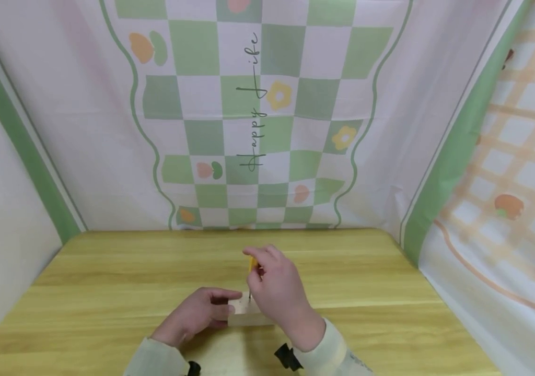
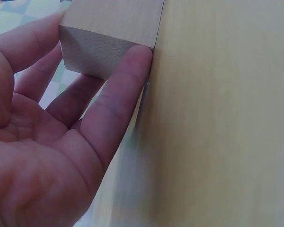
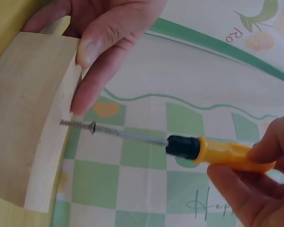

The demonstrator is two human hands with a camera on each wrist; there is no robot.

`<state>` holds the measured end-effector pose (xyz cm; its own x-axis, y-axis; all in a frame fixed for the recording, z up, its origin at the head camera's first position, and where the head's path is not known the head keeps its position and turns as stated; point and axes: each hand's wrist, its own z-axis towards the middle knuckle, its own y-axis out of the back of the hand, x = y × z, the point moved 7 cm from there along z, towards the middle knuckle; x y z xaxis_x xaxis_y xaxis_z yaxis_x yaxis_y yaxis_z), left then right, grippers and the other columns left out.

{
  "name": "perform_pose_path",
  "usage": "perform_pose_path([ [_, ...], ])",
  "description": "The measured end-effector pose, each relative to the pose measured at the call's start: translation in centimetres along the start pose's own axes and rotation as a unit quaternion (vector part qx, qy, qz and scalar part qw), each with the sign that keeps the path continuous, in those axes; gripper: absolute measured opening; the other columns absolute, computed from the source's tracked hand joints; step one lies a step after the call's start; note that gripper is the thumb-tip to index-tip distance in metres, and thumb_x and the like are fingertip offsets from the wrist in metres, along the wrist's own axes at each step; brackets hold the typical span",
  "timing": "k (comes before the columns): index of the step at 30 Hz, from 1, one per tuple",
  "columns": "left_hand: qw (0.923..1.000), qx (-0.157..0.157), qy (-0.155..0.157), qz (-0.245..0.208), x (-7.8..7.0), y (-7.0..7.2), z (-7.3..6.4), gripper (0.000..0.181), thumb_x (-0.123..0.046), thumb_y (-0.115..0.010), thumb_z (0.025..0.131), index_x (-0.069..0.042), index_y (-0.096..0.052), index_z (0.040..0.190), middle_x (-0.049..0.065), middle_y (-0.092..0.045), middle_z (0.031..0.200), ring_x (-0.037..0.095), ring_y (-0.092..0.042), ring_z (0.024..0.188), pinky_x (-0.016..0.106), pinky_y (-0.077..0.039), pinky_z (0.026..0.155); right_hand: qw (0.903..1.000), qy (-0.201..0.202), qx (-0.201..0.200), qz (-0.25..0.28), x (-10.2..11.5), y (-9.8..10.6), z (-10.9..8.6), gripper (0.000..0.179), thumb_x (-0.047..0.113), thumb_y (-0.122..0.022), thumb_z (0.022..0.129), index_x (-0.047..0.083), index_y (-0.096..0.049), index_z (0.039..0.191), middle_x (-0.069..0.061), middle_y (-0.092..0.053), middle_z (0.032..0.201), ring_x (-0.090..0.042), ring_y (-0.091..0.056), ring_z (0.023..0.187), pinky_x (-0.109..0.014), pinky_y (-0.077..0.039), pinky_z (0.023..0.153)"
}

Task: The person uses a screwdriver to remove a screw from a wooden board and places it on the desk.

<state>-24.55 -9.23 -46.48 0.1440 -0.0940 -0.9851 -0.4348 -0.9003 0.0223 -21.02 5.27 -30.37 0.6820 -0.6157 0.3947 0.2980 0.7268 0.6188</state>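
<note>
A pale wooden block [image 1: 251,320] stands on the table in front of the person. My left hand [image 1: 200,315] grips its left end, thumb and fingers spread over the end face and edges, as the left wrist view shows. In my right hand [image 1: 282,292] is a yellow screwdriver [image 3: 225,155] with a black collar, held upright above the block by its handle. Its shaft meets the head of a screw [image 3: 78,125], whose threaded point is at the block's narrow upper face. Most of the screw's thread shows outside the wood. Small dark marks dot that face.
The wood-grain table [image 1: 121,271] extends around both hands. Behind it hangs a white cloth [image 1: 295,146] with green checks, and a peach-checked cloth [image 1: 507,198] hangs on the right. Black straps [image 1: 288,357] sit by the sleeves.
</note>
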Motion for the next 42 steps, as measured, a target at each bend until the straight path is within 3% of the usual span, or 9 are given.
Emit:
perform_pose_path([
  [10, 1.0, 0.006, -0.001, -0.002, -0.1, -0.1, -0.1, 0.041, -0.012, -0.073, 0.091, -0.003, -0.065, 0.131, 0.013, -0.059, 0.129, 0.024, -0.061, 0.103, 0.042, -0.057, 0.083, 0.9991, 0.004, 0.033, 0.025, -0.1, -0.2, 0.2, 0.034, -0.009, -0.063, 0.08, 0.01, -0.075, 0.105, -0.001, -0.07, 0.104, -0.006, -0.055, 0.069, -0.021, -0.051, 0.06],
  [15, 1.0, 0.007, 0.001, -0.003, 0.0, -0.2, -0.1, 0.041, -0.012, -0.073, 0.091, -0.004, -0.065, 0.13, 0.012, -0.059, 0.129, 0.024, -0.061, 0.103, 0.042, -0.057, 0.083, 0.9997, 0.019, 0.012, -0.005, 0.3, -0.1, -0.1, 0.029, 0.001, -0.071, 0.08, 0.005, -0.074, 0.109, -0.005, -0.071, 0.103, -0.007, -0.06, 0.07, -0.019, -0.053, 0.06],
  [21, 0.9999, 0.01, 0.006, -0.007, 0.1, -0.2, -0.1, 0.041, -0.012, -0.073, 0.092, -0.004, -0.065, 0.131, 0.01, -0.06, 0.127, 0.024, -0.061, 0.102, 0.042, -0.057, 0.083, 0.9994, 0.026, -0.009, -0.023, 0.5, -0.1, -0.1, 0.028, -0.006, -0.068, 0.081, -0.002, -0.073, 0.108, -0.008, -0.072, 0.097, -0.005, -0.054, 0.061, -0.017, -0.05, 0.055],
  [24, 0.9999, 0.012, 0.006, -0.01, 0.0, -0.3, -0.1, 0.041, -0.012, -0.073, 0.092, -0.004, -0.065, 0.131, 0.011, -0.06, 0.127, 0.024, -0.062, 0.102, 0.042, -0.057, 0.083, 0.9996, 0.015, 0.022, -0.002, 0.3, -0.3, 0.1, 0.031, -0.008, -0.064, 0.083, -0.002, -0.071, 0.112, -0.008, -0.071, 0.098, -0.004, -0.049, 0.059, -0.018, -0.049, 0.055],
  [29, 0.9999, 0.013, 0.001, -0.008, -0.2, -0.2, -0.2, 0.041, -0.011, -0.072, 0.092, -0.003, -0.065, 0.132, 0.013, -0.059, 0.13, 0.024, -0.062, 0.103, 0.043, -0.057, 0.083, 0.9909, -0.007, 0.119, 0.063, -0.3, -0.6, 0.5, 0.036, -0.009, -0.055, 0.087, 0.003, -0.069, 0.118, -0.004, -0.069, 0.103, -0.002, -0.037, 0.051, -0.021, -0.041, 0.048],
  [34, 0.9999, 0.013, 0.001, -0.004, -0.3, -0.2, -0.2, 0.04, -0.011, -0.071, 0.093, -0.003, -0.065, 0.131, 0.014, -0.059, 0.133, 0.024, -0.062, 0.103, 0.043, -0.057, 0.083, 0.9787, -0.018, 0.187, 0.083, -0.9, -0.7, 0.7, 0.038, -0.005, -0.05, 0.094, 0.009, -0.065, 0.125, -0.004, -0.061, 0.132, -0.007, -0.051, 0.062, -0.024, -0.049, 0.062],
  [38, 0.9998, 0.017, 0.0, -0.009, -0.2, -0.2, -0.2, 0.041, -0.011, -0.071, 0.093, -0.002, -0.064, 0.132, 0.014, -0.059, 0.131, 0.025, -0.063, 0.103, 0.043, -0.057, 0.084, 0.9831, -0.032, 0.171, 0.057, -1.2, -0.4, 0.5, 0.037, 0.008, -0.06, 0.097, 0.008, -0.062, 0.134, -0.009, -0.052, 0.138, -0.014, -0.059, 0.085, -0.03, -0.054, 0.079],
  [40, 0.9998, 0.017, -0.001, -0.01, -0.2, -0.2, -0.2, 0.041, -0.011, -0.071, 0.093, -0.002, -0.064, 0.132, 0.014, -0.059, 0.131, 0.026, -0.062, 0.103, 0.043, -0.057, 0.084, 0.9894, -0.03, 0.137, 0.039, -1.1, -0.3, 0.5, 0.039, 0.013, -0.068, 0.095, 0.007, -0.063, 0.133, -0.009, -0.052, 0.123, -0.013, -0.059, 0.092, -0.028, -0.055, 0.078],
  [42, 0.9998, 0.017, -0.001, -0.011, -0.3, -0.1, -0.1, 0.041, -0.012, -0.072, 0.093, -0.003, -0.064, 0.132, 0.014, -0.059, 0.132, 0.026, -0.062, 0.105, 0.044, -0.057, 0.084, 0.9951, -0.018, 0.096, 0.017, -0.9, -0.1, 0.4, 0.037, 0.011, -0.071, 0.094, 0.005, -0.066, 0.13, -0.006, -0.049, 0.109, -0.01, -0.055, 0.079, -0.024, -0.053, 0.069],
])
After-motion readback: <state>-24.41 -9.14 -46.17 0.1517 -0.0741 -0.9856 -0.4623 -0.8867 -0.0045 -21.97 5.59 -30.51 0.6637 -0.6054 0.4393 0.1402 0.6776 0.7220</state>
